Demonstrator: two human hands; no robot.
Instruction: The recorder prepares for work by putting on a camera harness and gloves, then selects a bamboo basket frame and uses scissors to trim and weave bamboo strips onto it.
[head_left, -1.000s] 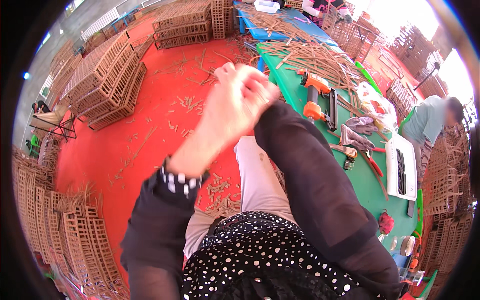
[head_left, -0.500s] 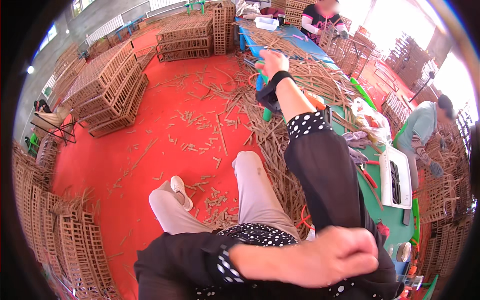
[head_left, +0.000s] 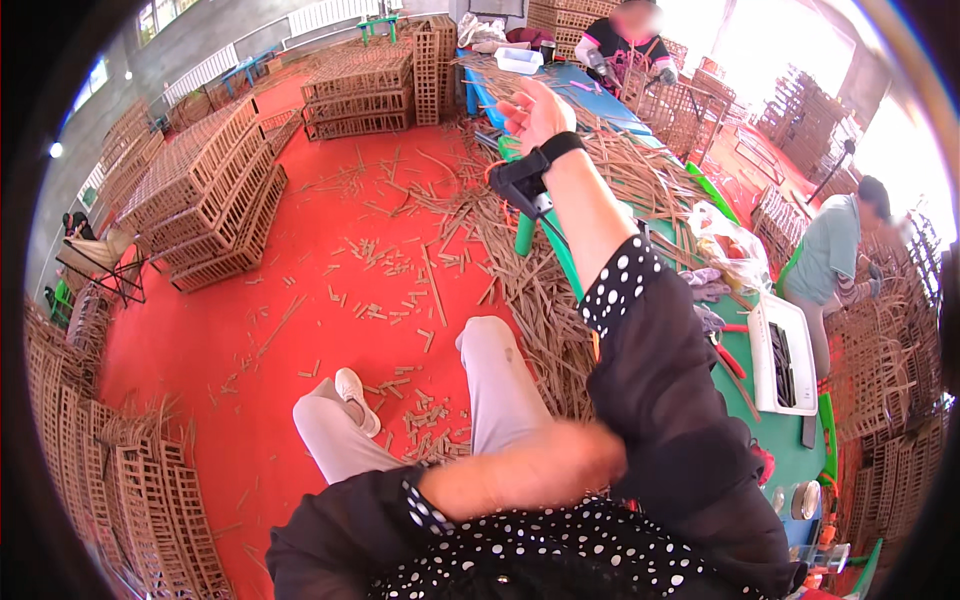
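Note:
My right hand [head_left: 535,115] is stretched out over the near edge of the green and blue worktable [head_left: 742,375], its fingers apart and nothing visible in them. A black strap with a device [head_left: 522,182] is on that wrist. My left hand [head_left: 572,462] is held low across my body, beside the right sleeve; motion smears its fingers. Thin brown strips [head_left: 615,165] lie in a loose heap on the table near my right hand, and more strips [head_left: 535,300] are piled on the floor beside it.
A white tray [head_left: 808,402] with dark pieces, red-handled pliers [head_left: 730,358], gloves [head_left: 705,285] and a plastic bag [head_left: 730,250] lie on the table. Stacked slatted crates [head_left: 215,200] stand at left. One co-worker [head_left: 630,45] is at the far end, another [head_left: 840,245] at right.
My left hand has swung left and slightly up, away from the right side of my body. My right arm stays outstretched, its hand turned slightly. The view has shifted a little.

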